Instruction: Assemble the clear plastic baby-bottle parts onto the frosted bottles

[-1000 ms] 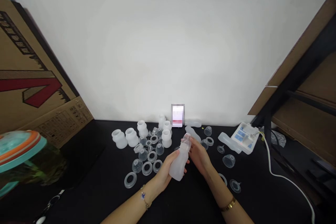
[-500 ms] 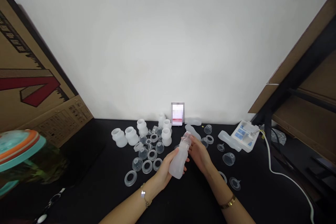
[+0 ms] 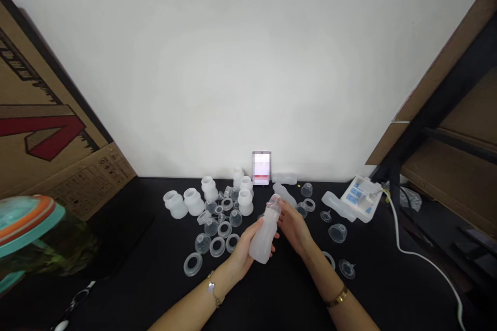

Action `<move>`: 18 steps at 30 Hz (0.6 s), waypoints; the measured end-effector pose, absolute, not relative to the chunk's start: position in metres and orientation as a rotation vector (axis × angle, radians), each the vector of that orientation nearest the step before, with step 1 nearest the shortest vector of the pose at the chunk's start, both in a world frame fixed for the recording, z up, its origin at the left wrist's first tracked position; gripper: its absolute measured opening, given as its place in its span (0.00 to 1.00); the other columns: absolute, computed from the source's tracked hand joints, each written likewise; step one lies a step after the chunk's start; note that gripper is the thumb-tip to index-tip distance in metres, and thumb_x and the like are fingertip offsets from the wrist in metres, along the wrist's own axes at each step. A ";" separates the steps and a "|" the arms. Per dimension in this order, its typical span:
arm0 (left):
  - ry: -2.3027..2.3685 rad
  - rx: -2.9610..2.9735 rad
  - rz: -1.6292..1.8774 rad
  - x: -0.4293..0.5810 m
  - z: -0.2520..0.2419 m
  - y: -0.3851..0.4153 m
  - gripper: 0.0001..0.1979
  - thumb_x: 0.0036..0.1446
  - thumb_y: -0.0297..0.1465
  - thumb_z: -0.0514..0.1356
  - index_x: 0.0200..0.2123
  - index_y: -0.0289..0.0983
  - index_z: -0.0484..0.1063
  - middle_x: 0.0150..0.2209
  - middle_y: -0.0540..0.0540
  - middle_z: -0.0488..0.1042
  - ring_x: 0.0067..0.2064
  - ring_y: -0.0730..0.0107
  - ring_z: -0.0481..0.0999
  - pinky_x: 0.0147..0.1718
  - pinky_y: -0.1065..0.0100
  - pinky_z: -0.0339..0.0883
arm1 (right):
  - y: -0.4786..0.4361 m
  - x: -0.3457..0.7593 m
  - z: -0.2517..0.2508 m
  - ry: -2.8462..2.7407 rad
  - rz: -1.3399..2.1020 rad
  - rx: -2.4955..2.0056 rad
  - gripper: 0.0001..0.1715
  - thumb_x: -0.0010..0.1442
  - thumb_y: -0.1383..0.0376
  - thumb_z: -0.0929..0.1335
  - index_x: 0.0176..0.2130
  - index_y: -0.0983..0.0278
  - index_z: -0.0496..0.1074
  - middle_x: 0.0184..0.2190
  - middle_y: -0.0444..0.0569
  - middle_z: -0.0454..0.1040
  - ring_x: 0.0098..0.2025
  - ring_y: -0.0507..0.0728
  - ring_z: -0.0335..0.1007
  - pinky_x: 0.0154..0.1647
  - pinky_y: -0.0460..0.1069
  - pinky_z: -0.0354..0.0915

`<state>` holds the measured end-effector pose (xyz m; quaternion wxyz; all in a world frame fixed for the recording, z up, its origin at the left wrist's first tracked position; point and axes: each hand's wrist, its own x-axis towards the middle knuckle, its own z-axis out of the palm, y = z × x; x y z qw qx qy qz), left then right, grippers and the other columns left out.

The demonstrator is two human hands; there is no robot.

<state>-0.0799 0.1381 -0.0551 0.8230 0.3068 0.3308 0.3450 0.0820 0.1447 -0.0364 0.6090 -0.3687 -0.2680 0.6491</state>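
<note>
Translucent white plastic bottle is held above the middle of the black tabletop, tilted with its neck pointing away from the person. The left hand cups the lower body from beneath, fingers clenched around it, a grip that seems meant to steady the bottle. The right hand comes in from the other side, its fingers closed on the clear rounded top piece at the neck, so the bottle spans the two hands. Toward the far edge, just left of the hands, lie loose clear plastic rings and small domes, with squat white jars behind them. Near the far right corner sits a white box with blue labels, trailing a white cable.
</note>
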 end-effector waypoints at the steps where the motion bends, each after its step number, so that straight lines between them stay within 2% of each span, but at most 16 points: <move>1: 0.707 0.654 0.734 -0.080 -0.054 0.138 0.26 0.64 0.47 0.57 0.50 0.28 0.73 0.41 0.34 0.80 0.26 0.68 0.78 0.24 0.69 0.73 | 0.145 0.082 -0.037 -0.625 1.500 -0.850 0.25 0.53 0.52 0.76 0.47 0.61 0.78 0.43 0.52 0.81 0.45 0.62 0.76 0.46 0.53 0.66; 18: 0.730 0.645 0.745 -0.079 -0.050 0.140 0.26 0.65 0.46 0.56 0.48 0.26 0.74 0.37 0.35 0.80 0.25 0.68 0.77 0.23 0.69 0.72 | 0.144 0.081 -0.039 -0.683 1.487 -0.871 0.22 0.55 0.52 0.75 0.46 0.60 0.78 0.44 0.51 0.81 0.45 0.62 0.75 0.45 0.52 0.66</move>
